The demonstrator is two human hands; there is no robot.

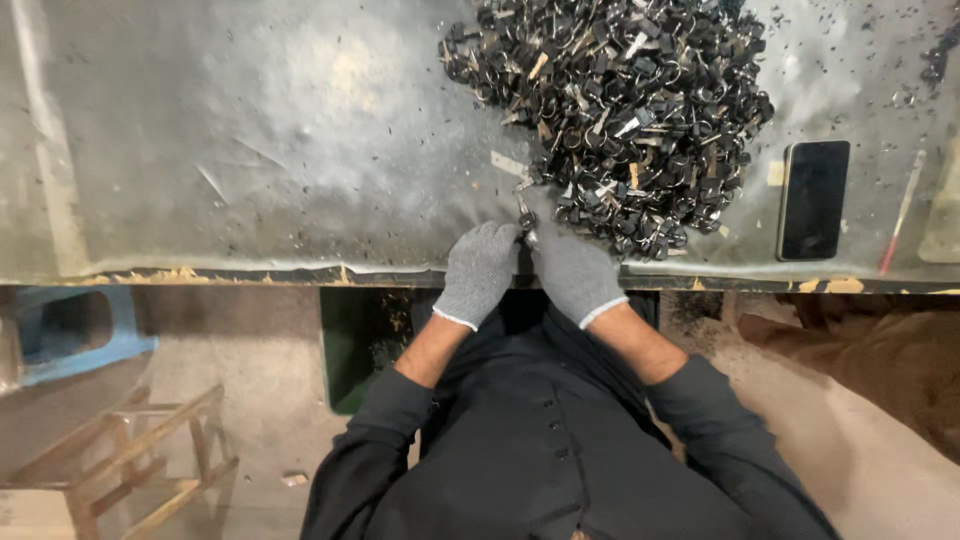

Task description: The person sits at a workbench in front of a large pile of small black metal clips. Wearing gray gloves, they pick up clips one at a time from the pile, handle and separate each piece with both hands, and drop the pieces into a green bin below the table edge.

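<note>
Both my hands wear grey knit gloves and meet at the near edge of a worn metal-topped bench (250,150). My left hand (478,270) and my right hand (570,265) pinch a small dark metal part (524,222) between their fingertips. Just beyond them lies a big heap of small black metal parts (620,110), with rings and light-coloured tabs mixed in. The held part sits at the heap's near left edge. How much of the part is covered by the fingers cannot be told.
A dark phone (813,198) lies face up right of the heap, with a thin red-tipped stick (903,210) beyond it. Black crumbs scatter across the bench. Below the bench stand a blue stool (70,330), a wooden frame (150,450) and a green bin (365,340).
</note>
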